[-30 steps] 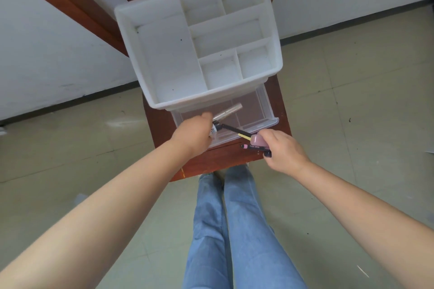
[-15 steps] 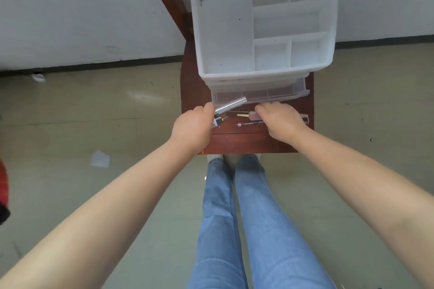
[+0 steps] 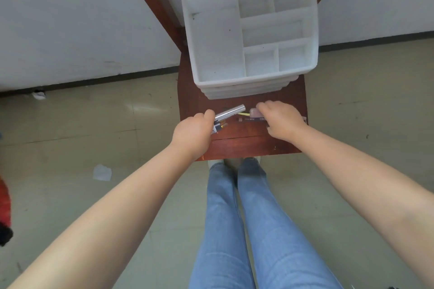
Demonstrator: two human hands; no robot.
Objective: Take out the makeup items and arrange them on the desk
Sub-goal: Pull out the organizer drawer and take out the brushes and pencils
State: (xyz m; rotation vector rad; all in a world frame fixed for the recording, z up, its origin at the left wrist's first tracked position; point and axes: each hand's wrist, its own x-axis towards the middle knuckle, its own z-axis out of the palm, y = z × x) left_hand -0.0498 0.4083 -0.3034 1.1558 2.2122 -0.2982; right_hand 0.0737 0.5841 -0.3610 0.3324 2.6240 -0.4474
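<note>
A white plastic organizer (image 3: 218, 54) with several open compartments stands on a small red-brown wooden desk (image 3: 237, 145); its drawers look pushed in. My left hand (image 3: 192, 134) grips a silver tube (image 3: 231, 112) together with a dark pencil-like item (image 3: 218, 127), lifted just over the desk. My right hand (image 3: 279, 119) lies curled over a pink item (image 3: 254, 113) and a thin dark pencil (image 3: 253, 119) that lie on the desk in front of the organizer. A yellow-tipped stick (image 3: 244, 114) shows between the hands. Whether the right fingers hold anything is hidden.
The desk's front edge (image 3: 253, 155) is close to my legs in blue jeans (image 3: 234, 218). Scraps of paper (image 3: 102, 172) lie on the tiled floor at left. A red and black object (image 3: 4, 213) sits at the far left edge. A white wall runs behind.
The organizer's clear bottom drawer, open a second ago, now looks pushed in. My right hand has lowered the pink item and pencil onto the desk. The left hand keeps its grip.
</note>
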